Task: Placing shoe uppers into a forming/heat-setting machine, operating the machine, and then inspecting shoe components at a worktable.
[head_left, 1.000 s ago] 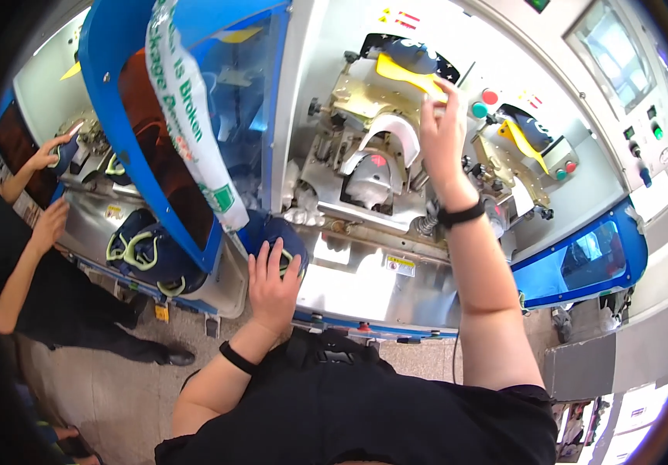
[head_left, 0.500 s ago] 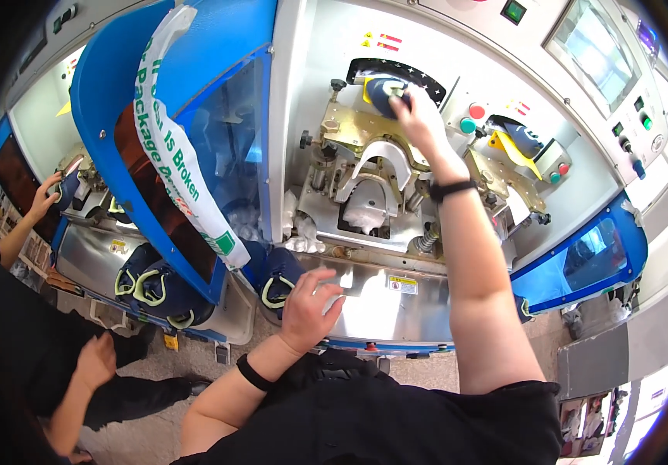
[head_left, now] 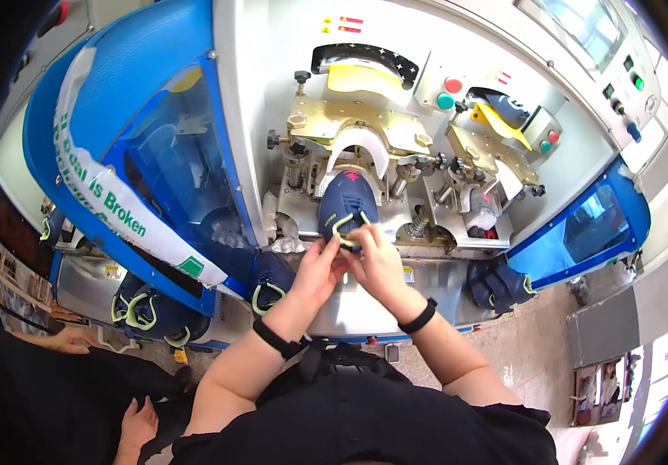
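The head view shows the navy shoe [head_left: 342, 205] toe-away in the near press, its toe just below the curved white pad [head_left: 365, 142]. A red mark shows on the toe. The left hand [head_left: 317, 275] and right hand [head_left: 378, 263] meet at the heel end, each grip pinching the collar near the lime trim; the exact fingertip contact is partly hidden.

If the two hands pull unevenly, the shoe could sit skewed under the pad. A loose pinch could let the soft collar slip or fold. I cannot tell whether the shoe is fully seated; if not, the heel might lift or the toe shift. Another risk is the left forearm brushing the dark shoe [head_left: 273, 275] beside it on the steel table [head_left: 435, 304], since space there looks tight.
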`<state>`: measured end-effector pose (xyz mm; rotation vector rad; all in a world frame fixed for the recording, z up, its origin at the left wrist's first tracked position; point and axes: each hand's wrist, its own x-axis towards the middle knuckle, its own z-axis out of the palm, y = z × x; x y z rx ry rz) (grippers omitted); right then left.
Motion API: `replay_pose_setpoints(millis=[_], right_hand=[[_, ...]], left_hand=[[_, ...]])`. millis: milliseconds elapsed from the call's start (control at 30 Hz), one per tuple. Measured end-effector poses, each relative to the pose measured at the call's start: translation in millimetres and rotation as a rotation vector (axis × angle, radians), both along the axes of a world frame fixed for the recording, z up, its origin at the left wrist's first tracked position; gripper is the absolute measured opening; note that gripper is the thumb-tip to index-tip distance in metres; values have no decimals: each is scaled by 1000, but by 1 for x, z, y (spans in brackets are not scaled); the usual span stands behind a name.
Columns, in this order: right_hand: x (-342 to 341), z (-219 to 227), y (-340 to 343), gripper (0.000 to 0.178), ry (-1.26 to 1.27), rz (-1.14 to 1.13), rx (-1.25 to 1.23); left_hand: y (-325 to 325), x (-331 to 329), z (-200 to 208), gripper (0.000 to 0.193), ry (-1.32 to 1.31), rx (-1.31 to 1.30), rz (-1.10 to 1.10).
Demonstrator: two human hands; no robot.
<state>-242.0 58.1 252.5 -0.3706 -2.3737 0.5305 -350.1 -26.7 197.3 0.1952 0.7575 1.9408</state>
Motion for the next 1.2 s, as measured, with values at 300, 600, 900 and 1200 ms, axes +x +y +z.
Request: replay_pose_setpoints(millis=[300,600,900,1200], right_hand=[[-27,4,36,40,-22,-6,93],[-29,3,30,39,-34,7,47],[-33,0,28,38,-18,-26,78],[-35,0,28,39,-26,-45,96]], left_hand=[[27,-10,12,28,-7,-104,2],[21,-5,15,28,-13,-168,52],[21,-18,9,29,-19,-134,7],[20,-20,12,29,-1,-140,23]])
